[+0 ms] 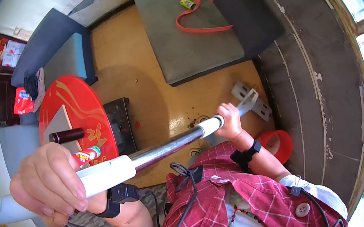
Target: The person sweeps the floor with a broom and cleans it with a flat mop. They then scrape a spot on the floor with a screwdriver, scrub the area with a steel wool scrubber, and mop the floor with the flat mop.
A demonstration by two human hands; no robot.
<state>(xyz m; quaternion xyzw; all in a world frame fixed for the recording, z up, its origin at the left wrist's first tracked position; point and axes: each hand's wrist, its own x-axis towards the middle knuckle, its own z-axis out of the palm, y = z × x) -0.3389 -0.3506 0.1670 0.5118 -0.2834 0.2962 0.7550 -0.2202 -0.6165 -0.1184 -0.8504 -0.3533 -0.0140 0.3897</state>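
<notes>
A mop with a white and chrome pole point(164, 150) runs slantwise across the view, from the lower left up to the right. My left hand point(48, 181), close to the camera, is wrapped round the thick white grip at its near end. Farther along, my right hand point(228, 121) closes round the pole just past a white collar point(209, 126). Beyond that hand the pole widens into a white bracket, which overlaps a white slotted plate point(260, 105) low over the floor. Each wrist wears a black band with a small device.
A red round table point(69, 94) at the left bears a dark cylinder point(66, 136) and a red can point(87, 155). A grey couch point(191, 43) holds a yellow can point(188, 4) and a red strap point(205, 29). A red basin point(283, 146) stands by the wall.
</notes>
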